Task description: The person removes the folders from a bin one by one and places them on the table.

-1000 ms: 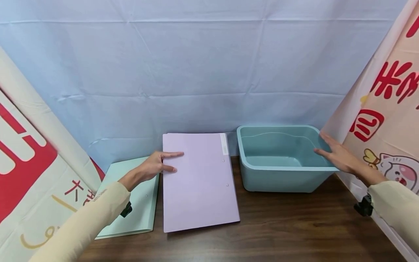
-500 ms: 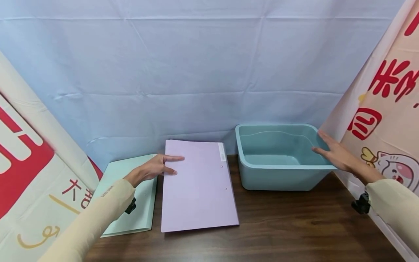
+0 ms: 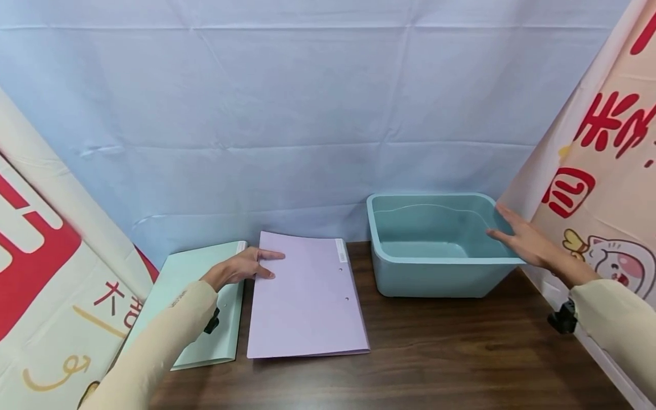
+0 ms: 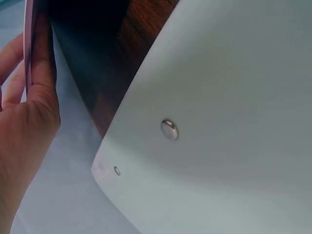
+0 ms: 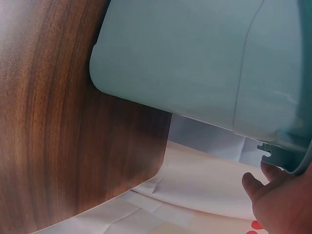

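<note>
My left hand (image 3: 240, 266) holds the left edge of a lilac folder (image 3: 310, 302), with the thumb and forefinger over its cover. In the left wrist view, fingers (image 4: 43, 73) lie on both sides of the folder's thin edge (image 4: 28, 48). The folder has a white label at its upper right and two small rivets. Beneath the left forearm lies a mint green folder (image 3: 225, 336), partly hidden. My right hand (image 3: 530, 242) grips the right rim of a blue-green plastic bin (image 3: 430, 279), its thumb over the inside. The bin stands upright with a bare floor inside.
The dark wood table (image 3: 451, 353) carries both folders and the bin. A pale blue cloth (image 3: 307, 114) hangs close behind them. Printed cloths (image 3: 610, 188) with red characters flank the left and right sides.
The lilac folder's far edge has come lower and nearer to me, and the folder has shifted slightly left with my left hand. My right hand stays on the bin's rim.
</note>
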Demonstrator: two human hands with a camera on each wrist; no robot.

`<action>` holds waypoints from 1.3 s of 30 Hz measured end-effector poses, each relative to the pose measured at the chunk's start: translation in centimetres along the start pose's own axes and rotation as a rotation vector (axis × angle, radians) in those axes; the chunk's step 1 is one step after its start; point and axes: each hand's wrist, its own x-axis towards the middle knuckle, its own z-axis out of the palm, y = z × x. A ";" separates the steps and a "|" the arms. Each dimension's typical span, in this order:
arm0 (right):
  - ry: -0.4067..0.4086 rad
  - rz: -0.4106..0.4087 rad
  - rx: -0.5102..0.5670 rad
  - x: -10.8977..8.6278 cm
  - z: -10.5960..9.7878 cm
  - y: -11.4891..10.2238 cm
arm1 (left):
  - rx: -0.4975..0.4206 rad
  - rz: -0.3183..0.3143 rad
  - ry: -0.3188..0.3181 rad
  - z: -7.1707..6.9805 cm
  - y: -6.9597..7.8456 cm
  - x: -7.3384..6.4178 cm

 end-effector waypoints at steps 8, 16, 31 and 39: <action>0.018 -0.032 -0.044 0.2 -0.1 -0.1 | 0.079 0.022 0.062 0.3 -0.4 -0.1; 0.015 -0.036 -0.081 0.1 -0.4 -0.2 | 0.185 -0.017 0.104 1.2 -1.2 -0.1; 0.009 -0.088 -0.339 0.5 -1.2 -0.7 | 0.557 -0.085 0.301 4.3 0.5 0.0; 0.010 -0.132 -0.501 0.7 -2.2 -1.7 | 0.736 -0.009 0.316 3.5 1.5 -1.1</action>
